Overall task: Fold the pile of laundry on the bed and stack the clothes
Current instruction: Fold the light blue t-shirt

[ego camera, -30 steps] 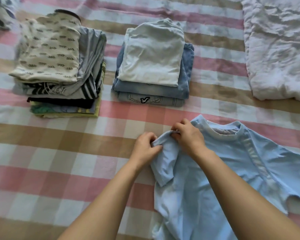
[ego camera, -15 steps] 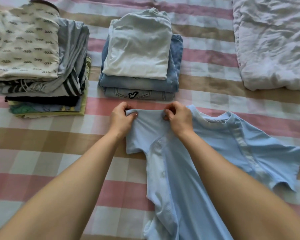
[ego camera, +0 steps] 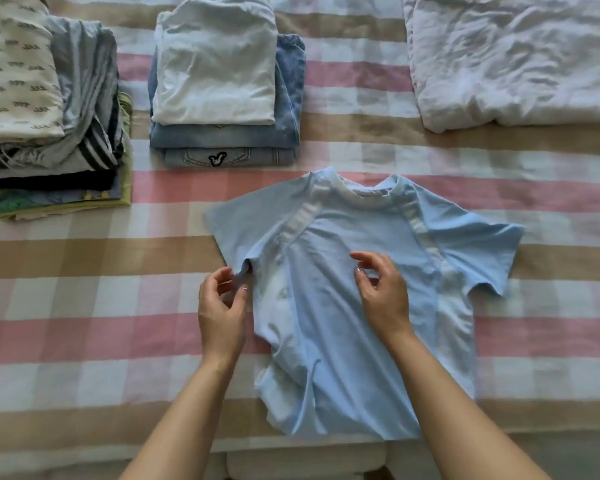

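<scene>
A light blue T-shirt [ego camera: 343, 306] lies flat on the checked bed sheet [ego camera: 84, 289], collar away from me and both short sleeves spread out. My left hand [ego camera: 222, 310] sits at the shirt's left underarm. Its fingers are loosely curled beside the fabric and plainly grip nothing. My right hand [ego camera: 381, 289] hovers over the chest of the shirt with relaxed, empty fingers. Behind the shirt stand two stacks of folded clothes. The tall left stack [ego camera: 49, 109] has a cream patterned piece on top. The middle stack [ego camera: 219, 74] has a white top over denim.
A crumpled white quilt [ego camera: 516, 57] lies at the back right. The bed's near edge [ego camera: 84, 455] runs along the bottom of the view, just below the shirt's hem.
Both hands have let go of the left sleeve, which now lies spread flat. They have drawn back toward me, the right one over the chest. The view has shifted left.
</scene>
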{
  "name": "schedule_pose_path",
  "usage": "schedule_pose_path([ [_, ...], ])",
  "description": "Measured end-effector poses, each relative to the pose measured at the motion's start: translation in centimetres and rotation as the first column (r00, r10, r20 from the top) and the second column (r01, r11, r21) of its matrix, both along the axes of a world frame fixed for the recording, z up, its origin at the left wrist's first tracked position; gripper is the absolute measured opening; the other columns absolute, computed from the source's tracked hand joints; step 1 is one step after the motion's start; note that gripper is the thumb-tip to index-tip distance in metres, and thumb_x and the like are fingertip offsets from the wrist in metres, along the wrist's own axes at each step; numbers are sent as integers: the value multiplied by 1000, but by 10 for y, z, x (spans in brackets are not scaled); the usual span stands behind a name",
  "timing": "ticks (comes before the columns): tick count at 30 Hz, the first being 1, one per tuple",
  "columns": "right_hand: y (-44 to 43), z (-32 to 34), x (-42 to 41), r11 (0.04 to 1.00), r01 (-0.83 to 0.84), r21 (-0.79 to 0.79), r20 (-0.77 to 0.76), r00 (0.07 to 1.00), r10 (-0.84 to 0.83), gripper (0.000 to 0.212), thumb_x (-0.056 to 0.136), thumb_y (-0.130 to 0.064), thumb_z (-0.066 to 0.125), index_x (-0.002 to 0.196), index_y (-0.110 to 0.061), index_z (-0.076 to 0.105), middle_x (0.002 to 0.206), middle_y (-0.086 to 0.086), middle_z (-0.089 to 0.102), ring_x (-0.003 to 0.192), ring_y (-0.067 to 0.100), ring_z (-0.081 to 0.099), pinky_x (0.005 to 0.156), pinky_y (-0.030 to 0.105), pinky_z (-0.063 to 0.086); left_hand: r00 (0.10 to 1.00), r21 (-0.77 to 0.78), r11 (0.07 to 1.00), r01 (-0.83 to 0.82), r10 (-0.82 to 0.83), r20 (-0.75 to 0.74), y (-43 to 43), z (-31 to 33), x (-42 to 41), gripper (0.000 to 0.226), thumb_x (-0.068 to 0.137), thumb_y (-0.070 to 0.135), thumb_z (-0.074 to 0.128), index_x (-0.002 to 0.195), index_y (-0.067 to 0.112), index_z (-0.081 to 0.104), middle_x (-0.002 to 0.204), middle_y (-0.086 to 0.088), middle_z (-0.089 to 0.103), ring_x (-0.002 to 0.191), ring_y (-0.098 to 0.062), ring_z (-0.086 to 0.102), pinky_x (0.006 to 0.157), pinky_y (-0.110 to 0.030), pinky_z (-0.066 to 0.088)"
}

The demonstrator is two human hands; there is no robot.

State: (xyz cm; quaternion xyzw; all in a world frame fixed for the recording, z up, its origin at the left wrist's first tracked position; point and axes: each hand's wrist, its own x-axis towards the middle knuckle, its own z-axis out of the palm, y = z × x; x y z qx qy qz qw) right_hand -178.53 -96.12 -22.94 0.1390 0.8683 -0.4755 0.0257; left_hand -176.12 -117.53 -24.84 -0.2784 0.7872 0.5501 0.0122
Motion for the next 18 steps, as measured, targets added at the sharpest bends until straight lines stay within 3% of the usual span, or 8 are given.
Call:
schedule_pose_path([
  [4,29,3,78,995,72,74,65,995,-77,22,86,4,55,102,-7,66,99,-2,57,96,22,59,83,31,48,997,43,999,16,-19,75,15,2,60,29,87,6,59,114,14,52,102,6,59,97,-13,57,80,-13,44],
  [7,47,3,127,973,136,184,88,984,-154,24,83,5,58,102,-7,66,104,6,61,103,26,55,92,29,40,990,95,995,8,-21,138,20,2,94,26,88,8,59,112,16,52,100,5,60,95,-12,57,82,-20,45],
  [9,57,0,152,945,202,257,112,965,-237,26,81,5,61,104,-6,66,109,12,60,107,31,52,96,32,38,987,127,992,-18,-2,160,23,1,111,23,89,8,57,110,18,51,95,8,59,96,-14,57,79,-16,42],
  [12,69,-7,180,872,316,374,141,910,-390,33,78,0,68,110,-3,64,118,19,55,111,37,46,98,42,37,980,172,985,6,-40,194,24,1,131,23,88,6,58,108,17,52,98,8,58,100,-18,57,83,-22,43],
  [14,77,-11,193,831,374,412,179,861,-476,41,77,-6,70,117,-5,60,124,18,51,114,37,44,98,41,33,975,189,979,80,-116,188,24,2,139,32,86,3,61,114,15,53,106,3,60,104,-17,56,89,-27,43],
  [18,87,-17,204,771,534,348,253,738,-625,44,81,-18,69,121,-5,53,120,17,54,111,34,47,91,38,37,951,158,969,189,-221,217,21,0,138,36,82,4,66,116,12,56,110,-6,63,100,-19,59,89,-32,46],
])
